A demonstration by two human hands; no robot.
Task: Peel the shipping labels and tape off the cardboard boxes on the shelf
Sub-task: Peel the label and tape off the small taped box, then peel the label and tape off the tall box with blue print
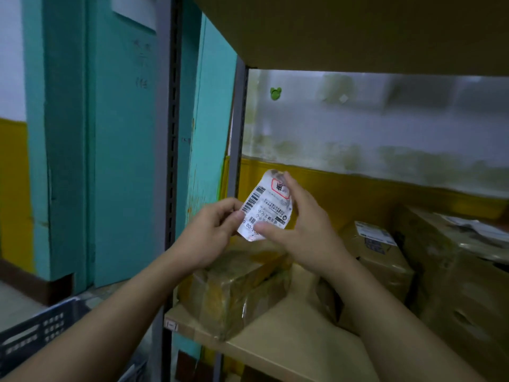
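Shelf [289, 334]: pale board, runs from 6 to 4 o'clock and carries all the boxes.

Large cardboard box [454, 285], 4 o'clock: shut, contents unseen. There is paper and glossy film on its top. It is probably heavy, so peel it where it sits.

Tape-wrapped box [237, 282], 6 o'clock, below your hands: shut, contents unseen. The clear tape is slick and wrinkled; start at a lifted edge near the front corner.

Small box [385, 260], 4 o'clock, between those two: shut, with a white label [373, 234] stuck on top. Lift a corner first.

Dark crate [35, 326], 8 o'clock, off the shelf: I cannot tell what is in it.

Left hand [212, 230] pinches the peeled shipping label's left edge. Right hand [300, 224] holds its lower edge under the thumb, fingers at the top.

Peeled shipping label [264, 205], frame centre, clear of every box: feather-light, limp and curling. It is likely tacky behind, so keep hold of the edges.
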